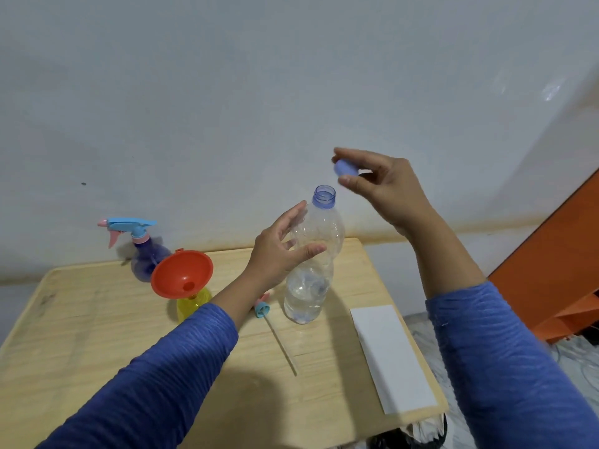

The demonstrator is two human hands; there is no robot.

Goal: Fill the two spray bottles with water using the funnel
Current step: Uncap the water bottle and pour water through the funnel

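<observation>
A clear water bottle (311, 270) stands upright on the wooden table (97, 335), its mouth uncovered and a little water in its bottom. My left hand (282, 251) curls around its upper body, thumb in front. My right hand (382, 186) is raised above and right of the mouth, pinching the blue bottle cap (345, 167). An orange funnel (181, 273) sits tilted in the neck of the yellow spray bottle (189, 306). The purple spray bottle (147, 259) with its blue and pink trigger head stands behind it. A loose spray head with dip tube (272, 325) lies on the table.
A white sheet of paper (392, 354) lies at the table's right side. A white wall rises right behind the table. An orange panel (557, 260) stands at the far right, with cluttered floor below the table's right edge.
</observation>
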